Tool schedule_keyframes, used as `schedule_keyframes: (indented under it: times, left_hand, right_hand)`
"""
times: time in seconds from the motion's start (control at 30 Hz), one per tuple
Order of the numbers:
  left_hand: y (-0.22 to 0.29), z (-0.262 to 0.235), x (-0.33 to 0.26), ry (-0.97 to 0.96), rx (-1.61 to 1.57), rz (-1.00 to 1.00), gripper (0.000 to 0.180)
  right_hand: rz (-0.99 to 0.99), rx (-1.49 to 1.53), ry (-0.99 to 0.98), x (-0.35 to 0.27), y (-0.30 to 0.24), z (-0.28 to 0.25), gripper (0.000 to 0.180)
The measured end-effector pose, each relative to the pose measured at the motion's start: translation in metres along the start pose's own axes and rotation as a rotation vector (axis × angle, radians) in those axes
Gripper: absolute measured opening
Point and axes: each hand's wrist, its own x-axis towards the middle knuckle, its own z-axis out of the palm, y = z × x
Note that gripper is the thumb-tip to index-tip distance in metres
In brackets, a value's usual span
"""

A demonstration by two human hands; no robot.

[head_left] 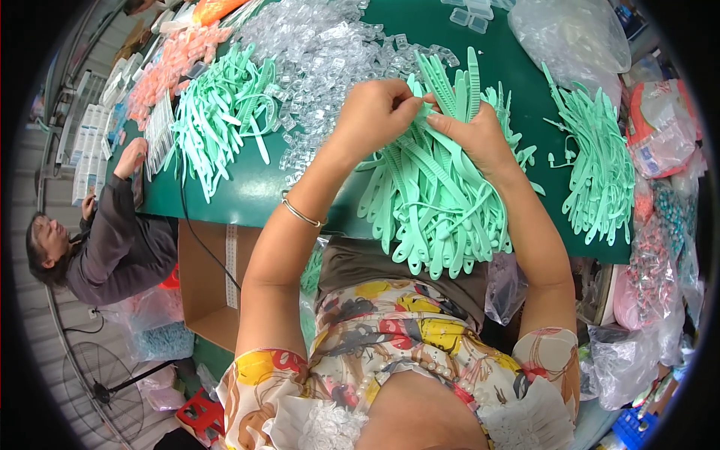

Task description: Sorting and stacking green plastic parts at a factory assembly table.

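Left hand [373, 112] and right hand [474, 135] apparently pinch 1 green strap [435, 90].

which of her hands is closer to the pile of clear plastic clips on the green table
Left. The left hand sits right at the near edge of the clear clip pile; the right hand rests farther right, on the mint-green straps.

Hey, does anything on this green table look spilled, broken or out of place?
Nothing looks broken. The mint green straps under both hands hang over the green table edge toward the lap, and the clear clips lie in a loose scattered heap.
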Motion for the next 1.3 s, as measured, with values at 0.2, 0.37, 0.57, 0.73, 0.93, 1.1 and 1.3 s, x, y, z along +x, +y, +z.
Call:
schedule_keyframes:
  times: [0.2, 0.37, 0.57, 0.73, 0.93, 1.1, 1.3]
  left_hand:
    - [-0.001, 0.013, -0.001, -0.073, -0.223, -0.109, 0.028]
    - [-0.007, 0.007, -0.007, 0.039, -0.556, -0.226, 0.021]
    - [-0.015, 0.003, -0.009, 0.011, -0.510, -0.207, 0.021]
    - [-0.031, -0.009, -0.008, -0.043, -0.405, -0.254, 0.022]
    - [-0.025, 0.000, -0.008, 0.046, 0.113, -0.057, 0.014]
    - [-0.004, 0.011, -0.001, 0.484, 0.367, 0.525, 0.017]
    - [0.019, 0.018, 0.000, 0.125, 0.455, 0.293, 0.023]
  right_hand:
    - [-0.003, -0.039, -0.038, -0.001, -0.007, 0.000, 0.028]
    - [0.074, -0.068, 0.025, -0.002, -0.005, -0.003, 0.027]
    - [0.116, -0.025, 0.019, 0.000, -0.006, -0.007, 0.033]
    - [0.171, 0.170, -0.051, 0.007, -0.001, -0.015, 0.027]
    - [0.179, 0.368, 0.000, 0.010, 0.000, -0.015, 0.026]
    - [0.230, 0.444, -0.002, 0.008, -0.006, -0.012, 0.024]
    - [0.266, 0.529, 0.054, 0.009, 0.005, -0.020, 0.027]
